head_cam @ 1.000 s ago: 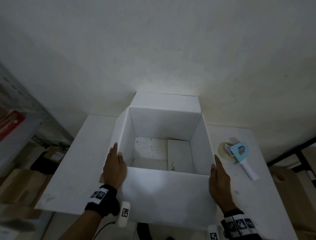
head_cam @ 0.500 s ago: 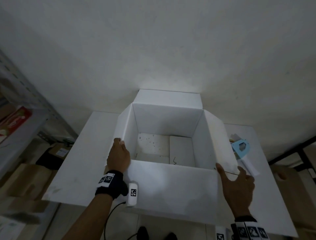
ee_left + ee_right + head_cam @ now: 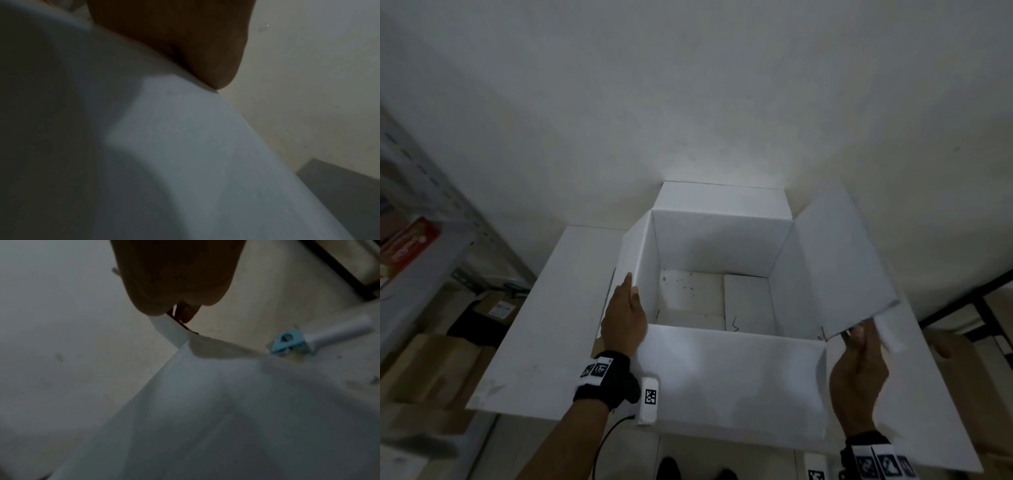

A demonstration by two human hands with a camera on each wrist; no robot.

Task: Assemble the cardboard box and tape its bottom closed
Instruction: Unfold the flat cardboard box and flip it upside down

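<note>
A white cardboard box (image 3: 722, 377) stands open side up on the white table (image 3: 544, 325). Its folded bottom flaps (image 3: 746, 301) show inside. My left hand (image 3: 624, 318) lies flat, fingers straight, against the upright left flap (image 3: 635, 250); in the left wrist view the left hand (image 3: 185, 40) rests on the white board (image 3: 185, 146). My right hand (image 3: 859, 370) holds the near corner of the right flap (image 3: 842, 267), which is raised and tilted outward. The right wrist view shows the right hand (image 3: 176, 272) at that corner (image 3: 168, 331), and a blue tape dispenser (image 3: 287, 343) on the table beyond.
The box's far flap (image 3: 722, 198) leans on the white wall. A metal shelf (image 3: 414, 274) and brown cartons (image 3: 424, 370) stand on the left, below the table's level. A dark frame (image 3: 983, 308) sits at the right. Bare table shows to the left of the box.
My right hand left the box's right wall, took the right flap's near corner and lifted it up and outward. The left hand slid up along the left flap.
</note>
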